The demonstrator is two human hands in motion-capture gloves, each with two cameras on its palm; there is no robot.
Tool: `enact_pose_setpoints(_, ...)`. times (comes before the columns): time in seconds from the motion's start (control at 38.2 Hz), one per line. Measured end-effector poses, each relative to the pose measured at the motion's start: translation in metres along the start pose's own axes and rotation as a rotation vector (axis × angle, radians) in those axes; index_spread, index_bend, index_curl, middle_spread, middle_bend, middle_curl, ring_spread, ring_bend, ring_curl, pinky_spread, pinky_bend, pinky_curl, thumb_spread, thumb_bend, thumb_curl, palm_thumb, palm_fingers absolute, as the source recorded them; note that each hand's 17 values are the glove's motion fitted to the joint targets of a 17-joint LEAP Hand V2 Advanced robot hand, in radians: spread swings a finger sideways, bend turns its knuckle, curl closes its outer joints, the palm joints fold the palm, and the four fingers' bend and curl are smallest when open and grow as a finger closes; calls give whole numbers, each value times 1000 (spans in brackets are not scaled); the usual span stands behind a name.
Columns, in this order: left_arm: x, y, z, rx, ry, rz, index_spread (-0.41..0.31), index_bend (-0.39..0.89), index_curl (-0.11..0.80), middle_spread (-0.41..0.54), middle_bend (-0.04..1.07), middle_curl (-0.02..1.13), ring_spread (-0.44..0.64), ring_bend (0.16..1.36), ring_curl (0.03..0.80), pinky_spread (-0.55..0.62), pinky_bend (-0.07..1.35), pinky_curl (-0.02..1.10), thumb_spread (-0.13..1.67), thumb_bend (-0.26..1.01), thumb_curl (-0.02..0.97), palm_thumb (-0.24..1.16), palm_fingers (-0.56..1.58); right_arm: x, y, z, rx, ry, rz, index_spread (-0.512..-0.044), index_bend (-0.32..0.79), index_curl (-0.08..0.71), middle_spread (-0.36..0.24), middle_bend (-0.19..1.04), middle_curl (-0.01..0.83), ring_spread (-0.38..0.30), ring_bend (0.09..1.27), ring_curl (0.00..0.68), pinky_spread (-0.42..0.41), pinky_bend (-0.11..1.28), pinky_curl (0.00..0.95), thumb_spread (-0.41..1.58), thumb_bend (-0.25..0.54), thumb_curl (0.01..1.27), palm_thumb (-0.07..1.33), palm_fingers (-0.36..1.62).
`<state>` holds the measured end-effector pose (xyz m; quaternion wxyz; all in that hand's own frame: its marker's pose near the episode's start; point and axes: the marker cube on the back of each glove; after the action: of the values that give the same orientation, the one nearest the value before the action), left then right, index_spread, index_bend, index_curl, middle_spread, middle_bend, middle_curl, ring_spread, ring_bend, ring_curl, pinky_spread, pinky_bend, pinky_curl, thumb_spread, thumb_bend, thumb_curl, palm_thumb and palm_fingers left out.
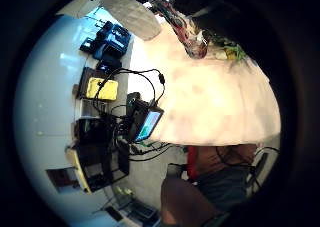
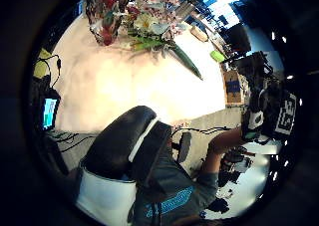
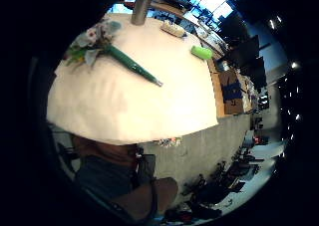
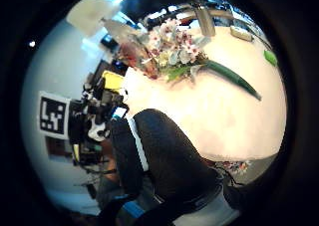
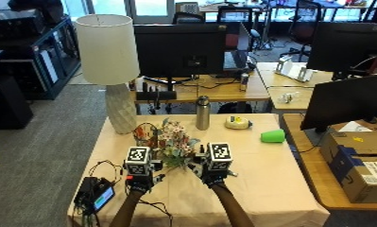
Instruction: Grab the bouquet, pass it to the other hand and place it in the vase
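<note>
Bouquet (image 5: 174, 144) lies flat on the desk (image 5: 269, 165) beside the vase (image 5: 146, 135), unlifted; left hand (image 5: 140, 177) and right hand (image 5: 212, 174) hover near, grip state unclear

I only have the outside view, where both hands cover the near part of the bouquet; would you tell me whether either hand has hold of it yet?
Observer: Not yet. The right little finger side palm view shows the bouquet lying flat on the table, and the whole length of its stem has no fingers on it.
Operator: Thank you. Which way does that stem point, since I cannot see it?
Observer: Away from the vase. In the left thumb side palm view the flower heads lie right beside the vase, and the stem runs out across the table towards the side where the green cup stands.
</note>
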<state>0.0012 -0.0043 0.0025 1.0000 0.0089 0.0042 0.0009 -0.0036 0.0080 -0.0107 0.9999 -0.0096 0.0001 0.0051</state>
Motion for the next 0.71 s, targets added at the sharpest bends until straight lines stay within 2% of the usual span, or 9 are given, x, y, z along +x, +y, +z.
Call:
enact_pose_setpoints(0.1, 2, 5, -5, 2, 0, -10, 65, 99, 41, 166, 209, 93, 270, 419, 106, 292, 438, 137, 575, 29, 53, 91, 301, 0, 2, -2, -4, 7, 0, -253, 164, 88, -1, 248, 96, 104, 223, 61, 192, 377, 125, 619, 62, 51, 131, 254)
enact_pose_setpoints(0.26, 4, 3, -3, 11, 14, 5, 84, 114, 74, 218, 213, 149, 371, 469, 153, 383, 475, 194, 790, 3, 95, 99, 254, -1, 6, -5, -27, 20, 3, -326, 156, 139, -1, 250, 149, 142, 227, 98, 255, 393, 178, 864, 45, 88, 150, 216)
enact_pose_setpoints(0.45, 0, -4, -1, 35, 19, 15, 94, 124, 108, 245, 220, 193, 428, 499, 178, 429, 492, 229, 902, -17, 140, 102, 225, -5, 3, -5, -12, 16, -9, -362, 154, 175, -1, 245, 193, 164, 228, 124, 287, 401, 213, 1005, 17, 124, 162, 190)
enact_pose_setpoints(0.58, 3, 3, -4, 9, 23, 1, 98, 128, 129, 252, 223, 217, 448, 513, 190, 444, 498, 247, 943, -22, 164, 97, 210, -5, 3, -3, 2, 14, -11, -374, 147, 193, -1, 244, 220, 173, 233, 140, 298, 405, 233, 1056, -3, 148, 174, 178)
enact_pose_setpoints(0.71, 2, -3, 0, 22, 30, 14, 94, 129, 147, 256, 225, 238, 460, 523, 201, 450, 503, 262, 967, -23, 185, 93, 199, -3, 5, -3, -8, 27, -17, -380, 148, 208, -1, 242, 242, 178, 237, 154, 304, 406, 249, 1086, -15, 167, 177, 169)
